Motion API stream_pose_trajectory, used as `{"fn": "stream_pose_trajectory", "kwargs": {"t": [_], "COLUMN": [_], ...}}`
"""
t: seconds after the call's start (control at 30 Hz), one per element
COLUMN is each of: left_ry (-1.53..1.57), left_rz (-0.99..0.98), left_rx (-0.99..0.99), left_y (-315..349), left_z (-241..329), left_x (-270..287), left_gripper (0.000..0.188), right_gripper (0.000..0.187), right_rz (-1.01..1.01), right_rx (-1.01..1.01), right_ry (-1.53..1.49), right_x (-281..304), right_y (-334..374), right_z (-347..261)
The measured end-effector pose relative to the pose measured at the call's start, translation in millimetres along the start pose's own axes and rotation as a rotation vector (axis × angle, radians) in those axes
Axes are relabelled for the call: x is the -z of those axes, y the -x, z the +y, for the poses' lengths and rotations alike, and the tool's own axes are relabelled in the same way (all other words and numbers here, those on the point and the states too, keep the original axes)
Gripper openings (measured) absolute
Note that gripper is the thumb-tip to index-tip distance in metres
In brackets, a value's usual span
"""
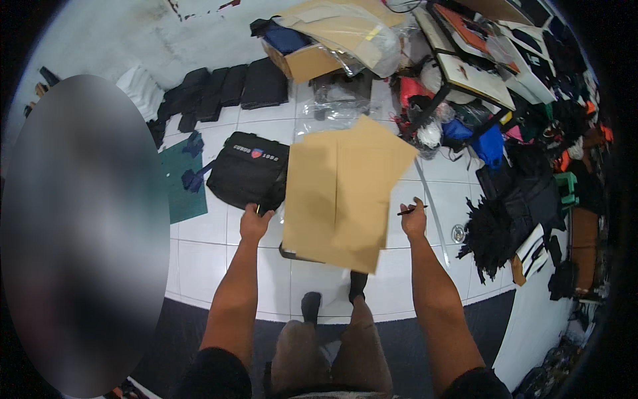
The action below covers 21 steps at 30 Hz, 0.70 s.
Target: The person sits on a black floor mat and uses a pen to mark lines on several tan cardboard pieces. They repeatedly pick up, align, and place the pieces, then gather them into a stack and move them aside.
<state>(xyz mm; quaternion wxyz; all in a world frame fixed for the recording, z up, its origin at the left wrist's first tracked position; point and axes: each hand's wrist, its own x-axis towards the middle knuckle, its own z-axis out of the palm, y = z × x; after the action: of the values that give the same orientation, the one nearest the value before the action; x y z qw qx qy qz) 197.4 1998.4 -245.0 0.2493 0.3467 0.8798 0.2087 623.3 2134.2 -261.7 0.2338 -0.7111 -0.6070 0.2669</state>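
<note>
My right hand [413, 223] is closed around a thin dark pen [405, 212], just right of large tan cardboard sheets [316, 193]. The sheets overlap, one tilted out to the upper right. A black bag [249, 169] with a small crest and light lettering lies left of them, partly under their edge. My left hand [254, 225] is at the bag's lower edge, fingers curled. A small yellowish bit [258, 209] shows between its thumb and fingers; what it is I cannot make out. Part of a dark object [289, 253] sticks out below the sheets.
A long metal ruler [433, 216] lies on white tiles to the right, near a floor drain [458, 233] and black fringed material [488, 236]. A green mat [183, 179] lies left. Folded black pieces [264, 83] line the wall; a cluttered table [472, 80] stands at back right.
</note>
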Motion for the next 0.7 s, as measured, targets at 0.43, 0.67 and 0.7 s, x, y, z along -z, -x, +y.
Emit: {"fn": "stream_pose_trajectory", "kwargs": {"t": [0.43, 0.67, 0.7], "left_ry": [0.012, 0.084, -0.030], "left_rz": [-0.405, -0.559, -0.626], "left_rx": [1.318, 0.983, 0.824], "left_y": [604.8, 698.1, 687.5], "left_z": [-225.8, -163.2, -157.9], "left_x": [80.5, -48.7, -61.3], "left_gripper": [0.048, 0.039, 0.039], "right_gripper": [0.043, 0.031, 0.032], "right_rz": [-1.027, -1.109, -1.038], "right_rx": [0.491, 0.783, 1.091], "right_ry": [0.607, 0.858, 0.945], "right_x": [64.0, 34.3, 15.4], "right_y": [92.1, -61.0, -77.2], "right_z": [115.1, 184.9, 158.5]}}
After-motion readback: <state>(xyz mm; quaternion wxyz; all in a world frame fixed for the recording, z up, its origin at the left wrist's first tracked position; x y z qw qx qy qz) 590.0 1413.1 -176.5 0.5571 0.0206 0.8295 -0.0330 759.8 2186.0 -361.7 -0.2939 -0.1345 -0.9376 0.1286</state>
